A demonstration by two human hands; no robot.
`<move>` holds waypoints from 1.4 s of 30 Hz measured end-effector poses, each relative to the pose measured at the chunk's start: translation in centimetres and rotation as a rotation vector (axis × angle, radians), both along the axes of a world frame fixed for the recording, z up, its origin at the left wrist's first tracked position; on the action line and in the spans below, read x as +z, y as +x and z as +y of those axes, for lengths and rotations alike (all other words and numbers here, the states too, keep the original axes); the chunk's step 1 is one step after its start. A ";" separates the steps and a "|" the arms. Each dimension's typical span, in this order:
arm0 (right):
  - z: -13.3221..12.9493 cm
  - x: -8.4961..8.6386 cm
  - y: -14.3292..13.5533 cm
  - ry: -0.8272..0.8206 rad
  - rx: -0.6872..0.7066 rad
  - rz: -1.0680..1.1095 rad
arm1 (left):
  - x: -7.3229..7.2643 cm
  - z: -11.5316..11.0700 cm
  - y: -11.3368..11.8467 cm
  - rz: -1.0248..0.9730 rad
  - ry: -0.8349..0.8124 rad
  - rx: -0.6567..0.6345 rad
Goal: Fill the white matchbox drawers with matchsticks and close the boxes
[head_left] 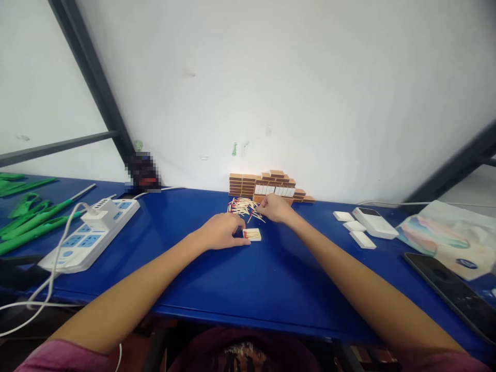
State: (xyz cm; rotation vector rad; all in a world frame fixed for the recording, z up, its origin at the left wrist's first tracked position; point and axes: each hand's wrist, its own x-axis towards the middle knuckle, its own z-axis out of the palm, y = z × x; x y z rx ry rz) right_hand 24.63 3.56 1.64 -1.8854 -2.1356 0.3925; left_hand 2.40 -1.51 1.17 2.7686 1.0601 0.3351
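A small white matchbox tray [253,239] lies on the blue table with several red-tipped matches in it. The thumb and fingers of my left hand [222,231] grip its left end. Just behind the tray is a loose pile of matches [243,205], heads pointing various ways. At the pile's right edge, my right hand [276,207] has its fingertips pinched together; what is between them is too small to make out. Behind the pile, brown matchboxes [242,184] are stacked against the wall, with a row of white box ends [284,191] among them.
To the right lie several white trays [362,239], a white power bank [375,223], a tissue pack [445,237] and a black phone [453,289]. On the left are a white power strip [93,232] with cables and green-handled tools [39,222]. Dark metal bars [91,67] frame the table.
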 end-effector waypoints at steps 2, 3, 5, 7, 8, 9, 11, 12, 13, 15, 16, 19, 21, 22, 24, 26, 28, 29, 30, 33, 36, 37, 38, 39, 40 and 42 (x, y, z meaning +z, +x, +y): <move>-0.2 0.0 0.5 0.003 0.051 -0.017 | 0.1 -0.1 0.0 0.001 -0.001 0.005; -0.4 -0.1 0.8 0.004 0.072 -0.032 | 0.1 -0.1 0.1 0.004 0.000 0.006; -0.7 -0.3 1.1 0.015 0.096 -0.054 | 0.1 -0.1 0.1 0.014 -0.001 0.007; -1.0 -0.4 1.1 0.028 0.091 -0.058 | 0.2 -0.2 0.1 0.020 -0.004 0.008; -1.1 -0.5 1.1 0.029 0.088 -0.060 | 0.2 -0.2 0.1 0.020 -0.006 0.008; -1.2 -0.4 1.1 0.027 0.087 -0.065 | 0.2 -0.2 0.1 0.018 -0.007 0.008; -1.4 -0.2 1.0 0.014 0.080 -0.087 | 0.2 -0.2 0.1 0.013 -0.006 0.008; -1.4 -0.1 1.0 0.000 0.074 -0.100 | 0.2 -0.2 0.1 0.010 -0.006 0.008; -1.5 -0.1 1.0 -0.016 0.065 -0.109 | 0.2 -0.2 0.1 0.008 -0.005 0.007; -1.5 0.0 1.1 -0.051 0.056 -0.109 | 0.2 -0.1 0.1 0.006 -0.005 0.007; -1.5 -0.1 1.1 -0.061 0.058 -0.104 | 0.2 -0.1 0.1 0.007 -0.006 0.007; -1.4 -0.5 1.1 -0.067 0.090 -0.100 | 0.2 -0.1 0.1 0.014 -0.008 0.010; -1.3 -0.7 1.1 -0.078 0.117 -0.112 | 0.2 -0.1 0.1 0.011 -0.008 0.009; -1.3 -0.7 1.1 -0.086 0.129 -0.121 | 0.1 -0.1 0.0 0.009 -0.007 0.006; -1.4 -0.5 1.1 -0.094 0.154 -0.151 | 0.2 -0.1 0.0 0.009 -0.008 0.001; -1.5 -0.1 1.1 -0.083 0.176 -0.183 | 0.2 -0.1 0.0 0.014 -0.009 0.001; -1.6 0.3 1.1 -0.049 0.188 -0.202 | 0.2 -0.2 0.0 0.018 -0.010 0.001; -1.6 0.4 1.1 -0.024 0.192 -0.211 | 0.2 -0.2 0.0 0.019 -0.010 0.002; -1.5 0.5 1.1 0.002 0.196 -0.226 | 0.2 -0.2 0.0 0.021 -0.011 0.001; -1.4 0.4 1.3 0.037 0.202 -0.328 | 0.2 -0.2 0.0 0.022 -0.016 0.003; -1.4 0.2 1.6 -0.004 0.222 -0.407 | 0.4 -0.2 0.1 0.025 -0.026 0.011; -1.4 0.2 1.7 -0.019 0.232 -0.414 | 0.4 -0.3 0.1 0.029 -0.028 0.015; -1.5 0.2 1.8 -0.031 0.243 -0.416 | 0.5 -0.3 0.1 0.037 -0.029 0.019; -1.5 0.3 1.9 -0.042 0.248 -0.416 | 0.5 -0.3 0.1 0.043 -0.030 0.022; -1.6 0.4 2.0 -0.057 0.253 -0.413 | 0.6 -0.4 0.1 0.048 -0.030 0.025; -1.8 0.6 2.2 -0.105 0.260 -0.397 | 0.6 -0.4 0.1 0.052 -0.033 0.027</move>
